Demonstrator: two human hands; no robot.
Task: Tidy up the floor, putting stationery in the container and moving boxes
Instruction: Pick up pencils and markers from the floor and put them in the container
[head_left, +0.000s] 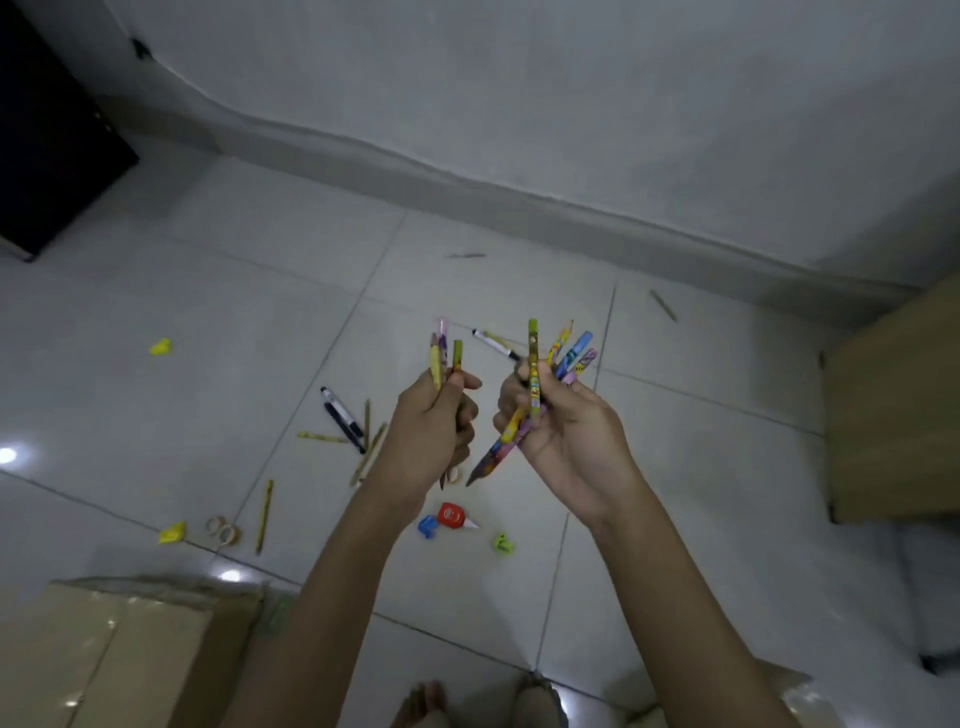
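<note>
you're holding pencils in both hands above the floor (675, 441). they look light, thin and stiff, probably smooth-sided, so a loose bunch will likely fan out and slip unless you pinch it near the middle, where the shafts cross. the points are the fragile part; keep them from knocking together.

your left hand (434, 431) is curled closed around a small bunch of pencils (441, 358), thumb pressed across them, the ends sticking up past the fingers. your right hand (561, 431) is likewise closed on a bigger, splayed bundle of coloured pencils (535, 374), fanned out above the knuckles with tips poking out below toward the left hand. the two hands sit near each other but apart.

plenty is left on the tiles: dark markers (340, 415) with loose pencils beside them, a red glue bottle (452, 515), a blue sharpener (428, 526), a green sharpener (503, 543), tape rolls (224, 530) and yellow bits. cardboard boxes sit at lower left (130, 660) and at right (893, 415). no stationery container shows in view.
</note>
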